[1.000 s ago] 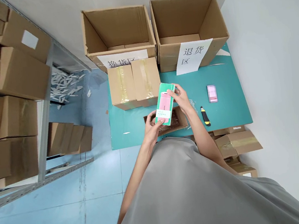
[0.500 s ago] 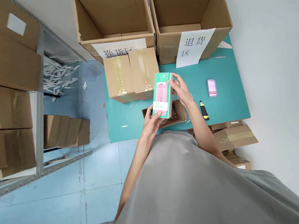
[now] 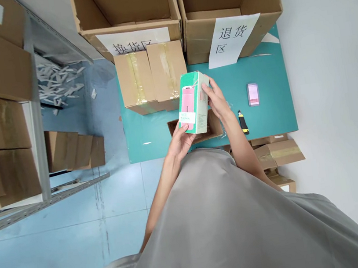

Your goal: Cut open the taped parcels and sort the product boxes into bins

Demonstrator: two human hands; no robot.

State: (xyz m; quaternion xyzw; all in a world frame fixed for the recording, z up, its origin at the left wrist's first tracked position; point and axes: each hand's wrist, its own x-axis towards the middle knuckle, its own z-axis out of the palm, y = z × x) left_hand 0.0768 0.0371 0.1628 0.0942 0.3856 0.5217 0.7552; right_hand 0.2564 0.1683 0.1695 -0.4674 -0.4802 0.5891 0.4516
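Two parcels [image 3: 168, 71] stand side by side on a counter [image 3: 276, 113], before the left of two rear bins [image 3: 132, 3]. Nearer the front edge, a box [image 3: 199, 106] is held between a person's hands [image 3: 217, 99], over a carton [image 3: 217, 125]. To the right lies a utility knife [image 3: 243, 124], with a phone [image 3: 253, 94] behind it. Shelving [image 3: 37, 127] bearing packages [image 3: 2, 119] stands left of the counter; more cardboard boxes [image 3: 278, 153] sit below its right end.

Single head-worn camera, facing forward and down, past grey shirt [image 3: 224, 216], toward nearby teal table [image 3: 276, 113]
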